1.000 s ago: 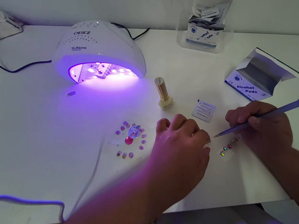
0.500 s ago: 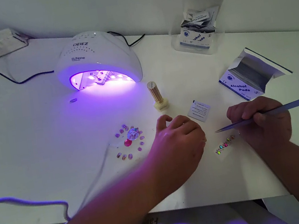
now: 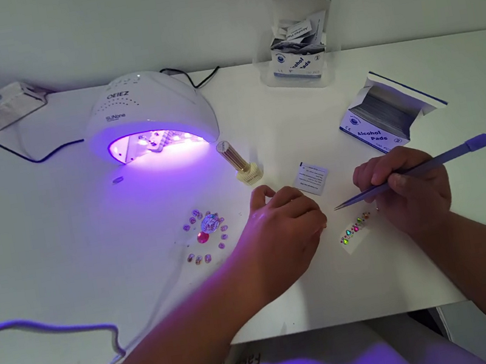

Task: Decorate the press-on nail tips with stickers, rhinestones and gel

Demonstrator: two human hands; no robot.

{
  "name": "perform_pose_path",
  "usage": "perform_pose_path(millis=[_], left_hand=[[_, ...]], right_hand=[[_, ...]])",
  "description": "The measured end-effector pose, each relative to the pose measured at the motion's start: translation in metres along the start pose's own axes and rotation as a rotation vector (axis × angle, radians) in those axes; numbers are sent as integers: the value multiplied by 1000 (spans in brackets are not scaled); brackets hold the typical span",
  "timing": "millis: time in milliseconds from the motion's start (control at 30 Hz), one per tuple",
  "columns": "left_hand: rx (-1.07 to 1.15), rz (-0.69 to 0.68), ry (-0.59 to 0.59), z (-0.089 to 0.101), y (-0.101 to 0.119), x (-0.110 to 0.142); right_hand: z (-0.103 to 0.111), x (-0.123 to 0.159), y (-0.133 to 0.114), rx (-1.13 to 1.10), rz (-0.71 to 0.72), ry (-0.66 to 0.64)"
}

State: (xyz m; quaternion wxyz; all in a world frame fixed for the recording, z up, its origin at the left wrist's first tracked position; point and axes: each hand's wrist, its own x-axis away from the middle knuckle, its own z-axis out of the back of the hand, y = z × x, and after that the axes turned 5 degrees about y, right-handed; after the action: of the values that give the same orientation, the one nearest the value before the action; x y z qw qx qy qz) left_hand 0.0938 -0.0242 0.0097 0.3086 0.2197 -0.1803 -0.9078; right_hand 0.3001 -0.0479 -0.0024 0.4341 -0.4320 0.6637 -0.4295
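Observation:
My left hand (image 3: 286, 239) is curled palm-down above the table, its fingertips turned away; whatever they pinch, if anything, is hidden. Slim purple-grey tweezers (image 3: 433, 161) with a pointed tip and a wider slanted back end are gripped in my right hand (image 3: 410, 186). Their tip points left, a short way from my left fingers and apart from them. Below that tip lies a small strip of coloured rhinestones (image 3: 355, 231). Left of my left hand, several small decorated nail pieces (image 3: 199, 260) form a ring around a shiny disc (image 3: 210, 223) and a red disc (image 3: 203, 237).
A lit white nail lamp (image 3: 152, 107) stands at the back left. A gold-capped bottle (image 3: 240, 164) leans near it. An alcohol pad sachet (image 3: 310, 178), an opened alcohol pads box (image 3: 371, 132) and a bag of pads (image 3: 299, 53) lie right. A white cable (image 3: 39, 327) crosses the left front.
The view has shifted, so everything on the table sits a little further left. Both hands keep nearly the same pose, and the tweezers stay in my right hand.

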Motion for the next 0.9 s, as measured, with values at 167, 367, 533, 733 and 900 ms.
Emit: perform_pose_path(millis=[167,367,533,733,900], left_hand=[[-10,-12,-15,-1,-1,0],[0,-17,6,-1,-2,0],[44,15,21,2,0,0],[65,88,26,5,4,-1],[28,118,23,3,5,-1]], right_hand=[[1,0,1,12,1,3],[4,1,3,2,14,-20],[6,1,4,21,9,-17],[8,1,6,15,0,-27],[8,1,5,21,-12,-26]])
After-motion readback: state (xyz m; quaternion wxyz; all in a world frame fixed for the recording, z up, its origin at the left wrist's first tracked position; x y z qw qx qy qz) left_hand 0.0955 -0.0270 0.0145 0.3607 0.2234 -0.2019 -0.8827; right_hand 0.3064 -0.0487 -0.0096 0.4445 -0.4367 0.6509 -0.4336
